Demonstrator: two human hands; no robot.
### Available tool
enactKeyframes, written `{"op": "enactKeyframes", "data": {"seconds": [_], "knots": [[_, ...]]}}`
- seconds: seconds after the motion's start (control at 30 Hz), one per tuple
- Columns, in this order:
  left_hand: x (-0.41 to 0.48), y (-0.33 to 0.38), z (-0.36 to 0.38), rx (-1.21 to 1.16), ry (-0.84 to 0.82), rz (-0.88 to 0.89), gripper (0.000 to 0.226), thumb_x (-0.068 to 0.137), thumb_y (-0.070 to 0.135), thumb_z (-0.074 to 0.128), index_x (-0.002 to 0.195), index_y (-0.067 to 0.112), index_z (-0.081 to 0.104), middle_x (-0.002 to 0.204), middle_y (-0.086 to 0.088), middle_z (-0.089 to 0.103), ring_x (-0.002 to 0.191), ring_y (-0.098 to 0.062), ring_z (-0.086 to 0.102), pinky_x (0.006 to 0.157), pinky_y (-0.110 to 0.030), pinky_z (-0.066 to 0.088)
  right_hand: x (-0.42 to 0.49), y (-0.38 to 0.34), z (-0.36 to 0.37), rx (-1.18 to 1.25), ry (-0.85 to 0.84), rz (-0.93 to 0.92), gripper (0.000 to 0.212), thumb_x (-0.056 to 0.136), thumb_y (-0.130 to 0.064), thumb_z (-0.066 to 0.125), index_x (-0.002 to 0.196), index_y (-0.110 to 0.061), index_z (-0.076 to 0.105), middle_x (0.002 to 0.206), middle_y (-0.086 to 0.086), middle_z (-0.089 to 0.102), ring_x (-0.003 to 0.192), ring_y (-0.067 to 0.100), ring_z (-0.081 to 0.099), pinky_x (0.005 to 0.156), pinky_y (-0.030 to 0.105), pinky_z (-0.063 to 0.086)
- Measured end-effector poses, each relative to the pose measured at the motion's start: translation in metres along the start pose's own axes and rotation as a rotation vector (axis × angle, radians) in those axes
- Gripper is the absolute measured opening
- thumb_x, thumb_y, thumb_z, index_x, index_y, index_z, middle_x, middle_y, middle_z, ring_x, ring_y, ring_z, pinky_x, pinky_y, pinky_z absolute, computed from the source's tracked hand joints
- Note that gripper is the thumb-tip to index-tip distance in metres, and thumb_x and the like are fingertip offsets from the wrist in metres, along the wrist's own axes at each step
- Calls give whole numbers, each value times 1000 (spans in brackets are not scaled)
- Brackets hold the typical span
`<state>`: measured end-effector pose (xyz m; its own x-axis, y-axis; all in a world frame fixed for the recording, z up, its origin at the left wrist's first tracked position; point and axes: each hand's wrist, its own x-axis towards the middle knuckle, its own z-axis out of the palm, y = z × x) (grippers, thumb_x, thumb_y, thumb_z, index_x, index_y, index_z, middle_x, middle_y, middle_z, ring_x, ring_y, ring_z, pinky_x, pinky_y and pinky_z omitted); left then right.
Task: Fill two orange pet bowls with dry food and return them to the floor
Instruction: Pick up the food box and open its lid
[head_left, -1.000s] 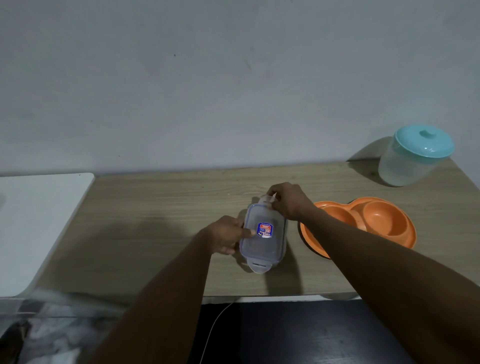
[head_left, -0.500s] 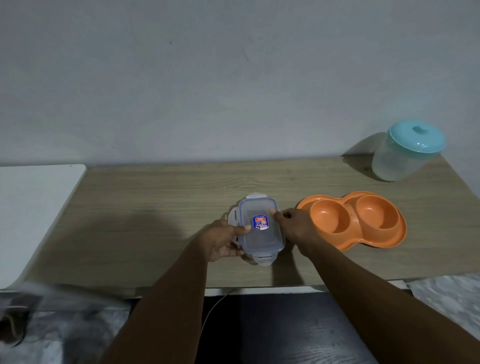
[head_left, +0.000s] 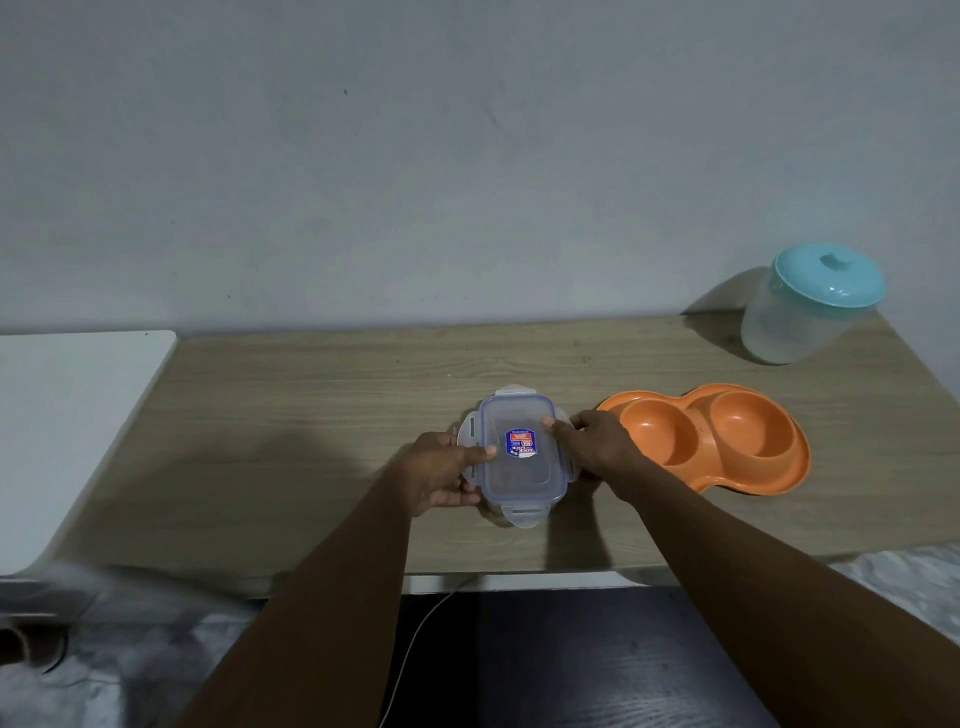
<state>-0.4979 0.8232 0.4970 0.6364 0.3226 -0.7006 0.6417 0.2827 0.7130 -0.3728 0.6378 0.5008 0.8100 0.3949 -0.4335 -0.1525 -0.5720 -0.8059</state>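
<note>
Both hands are on a small clear snap-lock food box (head_left: 522, 460) sitting on the desk (head_left: 311, 415), so to my eye this is the opening step, with nothing poured yet. The left hand (head_left: 441, 475) grips the box's left side, thumb laid flat on the lid (head_left: 519, 415) and fingers (head_left: 460, 496) curled round the wall. The right hand (head_left: 597, 441) holds the opposite side the same way, thumb tip on the lid's right edge. The latch flaps at the near end (head_left: 524, 515) and the left side (head_left: 470, 431) look flipped out, so the lid seems ready to lift. Whether the box holds food I cannot tell through the cloudy plastic. The orange double pet bowl (head_left: 727, 441) lies on the desk just right of the right hand, both wells bare. The next move, I'd guess, is to peel the lid straight up while the left hand pins the box, then find it a spot. There is plenty of bare wood to the left and behind. The box and bowl both sit toward the desk's front edge, so tipping toward the bowl wants care. A teal-lidded canister (head_left: 810, 306) stands well apart at the back right corner, against the wall (head_left: 467, 182)
</note>
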Motion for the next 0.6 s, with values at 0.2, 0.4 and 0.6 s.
{"op": "enactKeyframes", "data": {"seconds": [0.2,0.4,0.6], "knots": [[-8,9,-18,-9,45,52,8,94,10,66,97,4,64,85,-17,65,58,-17,60,66,-37,59,-4,-8,-18,172,50,-49,19,96,-2,51,111,-6,61,86,19,68,67,27,64,53,31,49],[-25,33,-24,-133,144,185,24,90,-5,58,104,15,60,79,-14,64,52,-19,56,59,-35,58,-13,-57,-22,400,2,-49,23,94,3,47,95,-1,70,86,22,64,70,30,61,67,41,53],[-55,59,-53,-360,191,231,11,95,6,55,94,2,66,72,-10,57,58,-20,51,65,-36,57,-20,-88,-16,632,-265,29,20,96,2,49,108,5,65,94,21,69,86,28,70,72,34,55]]}}
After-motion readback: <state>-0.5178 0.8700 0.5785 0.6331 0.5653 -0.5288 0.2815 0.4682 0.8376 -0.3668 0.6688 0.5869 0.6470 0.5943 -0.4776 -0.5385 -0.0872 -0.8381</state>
